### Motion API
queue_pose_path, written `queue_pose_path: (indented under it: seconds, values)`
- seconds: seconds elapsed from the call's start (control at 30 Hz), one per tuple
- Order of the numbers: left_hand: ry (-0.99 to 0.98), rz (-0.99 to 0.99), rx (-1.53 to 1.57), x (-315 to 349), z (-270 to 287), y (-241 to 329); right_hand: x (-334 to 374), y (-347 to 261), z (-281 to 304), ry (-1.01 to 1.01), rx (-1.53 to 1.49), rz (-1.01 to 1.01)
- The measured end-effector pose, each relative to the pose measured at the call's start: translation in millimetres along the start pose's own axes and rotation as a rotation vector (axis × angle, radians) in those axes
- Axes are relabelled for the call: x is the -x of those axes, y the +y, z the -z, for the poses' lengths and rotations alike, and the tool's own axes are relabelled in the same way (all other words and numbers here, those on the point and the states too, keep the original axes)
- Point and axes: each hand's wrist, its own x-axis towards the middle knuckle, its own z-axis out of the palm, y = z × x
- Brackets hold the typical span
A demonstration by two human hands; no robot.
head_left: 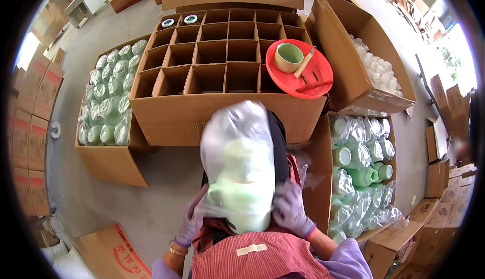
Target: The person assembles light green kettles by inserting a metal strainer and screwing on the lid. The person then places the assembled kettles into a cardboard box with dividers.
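Observation:
A pale green plastic bottle rests on my lap, with a clear plastic bag drawn over most of it. Motion blurs both of them. My left hand, in a purple glove, is closed at the bag's lower left edge. On the other side, my right hand, also gloved, is closed at the bag's right edge; its fingertips are partly hidden. The bag's loose upper part stands up towards the front of a divided cardboard box.
Two round-topped containers stand in the divided box's far left cells. A red tray with a green cup and tools lies on its right side. Bagged green bottles fill boxes left and right. White pieces lie in another box.

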Motion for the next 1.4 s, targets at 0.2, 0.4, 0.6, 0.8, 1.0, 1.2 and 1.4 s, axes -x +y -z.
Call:
queue_pose_path:
  seconds: [0.2,0.4,0.6,0.8,1.0,1.2,1.4]
  values:
    - [-0.659,-0.030,0.014,70.2,23.7,4.5,40.1,-3.8,43.5,-0.496,-0.109,0.047]
    - [-1.159,0.006,0.258,9.0,-87.1,84.8,-32.3,-56.0,96.6,-0.103,-0.428,-0.340]
    - [-1.512,-0.084,-0.060,18.5,-164.2,89.8,-10.9,-29.8,96.5,-0.123,-0.136,-0.513]
    - [-1.493,0.337,0.100,-18.0,-164.8,48.3,74.2,41.9,193.7,0.933,-0.715,-0.993]
    - [-1.086,0.576,0.362,-44.3,-154.6,61.6,178.4,198.8,168.3,1.242,-0.223,-0.926]
    - [-1.014,0.582,0.404,-58.2,-163.2,38.4,273.1,287.4,57.2,1.750,-0.554,-0.752]
    - [-1.002,0.751,0.372,-70.8,-173.0,38.4,307.6,284.5,51.1,1.608,-0.480,-1.004]
